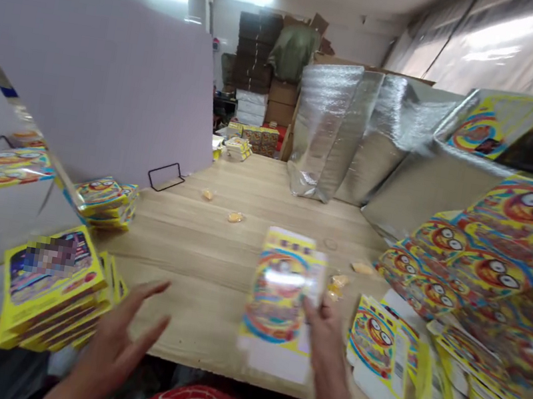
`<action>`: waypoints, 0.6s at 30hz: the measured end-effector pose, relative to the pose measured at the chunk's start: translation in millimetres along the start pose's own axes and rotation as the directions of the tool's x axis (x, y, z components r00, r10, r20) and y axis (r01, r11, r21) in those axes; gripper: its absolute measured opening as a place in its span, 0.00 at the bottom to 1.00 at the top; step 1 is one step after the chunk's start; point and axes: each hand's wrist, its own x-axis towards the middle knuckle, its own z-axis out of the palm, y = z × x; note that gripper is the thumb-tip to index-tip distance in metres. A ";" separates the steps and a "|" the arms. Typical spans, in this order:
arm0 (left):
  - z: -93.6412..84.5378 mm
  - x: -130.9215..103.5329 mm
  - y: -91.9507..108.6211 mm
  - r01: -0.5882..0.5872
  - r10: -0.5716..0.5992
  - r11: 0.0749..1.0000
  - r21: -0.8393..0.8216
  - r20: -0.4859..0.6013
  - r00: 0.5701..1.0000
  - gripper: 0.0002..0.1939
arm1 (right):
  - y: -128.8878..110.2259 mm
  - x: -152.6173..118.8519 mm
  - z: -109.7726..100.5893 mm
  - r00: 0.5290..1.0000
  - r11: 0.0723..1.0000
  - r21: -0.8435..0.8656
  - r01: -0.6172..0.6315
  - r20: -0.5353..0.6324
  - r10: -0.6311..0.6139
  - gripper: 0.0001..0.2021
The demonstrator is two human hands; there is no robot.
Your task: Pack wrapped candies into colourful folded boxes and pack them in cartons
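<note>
My right hand (pixel 325 323) grips a flat, folded cardboard carton (pixel 280 289) by its right edge, thumb on top. The carton is yellow with a round cartoon face and white flaps, and it is slightly blurred. My left hand (pixel 129 329) is held over the table's near edge with thumb and fingers apart and nothing in them. Beside it on the left stands a stack of yellow boxes (pixel 54 280). Right of my right hand lie more flat cartons (pixel 378 342), next to a large loose pile of them (pixel 483 396).
Small amber-coloured packets (pixel 236 217) lie scattered on the wooden table (pixel 202 250). A black wire stand (pixel 166 177) and a smaller box stack (pixel 107 201) are near the lilac panel (pixel 115 68). Silver foil-lined cartons (pixel 328 128) stand at the back right, beside heaped printed cartons (pixel 502 243).
</note>
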 end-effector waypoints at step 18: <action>73.8 1.1 -5.0 0.815 -0.230 0.102 -0.570 0.784 0.577 0.34 | 21.5 7.8 100.4 0.785 0.946 0.084 0.314 0.537 -0.308 0.23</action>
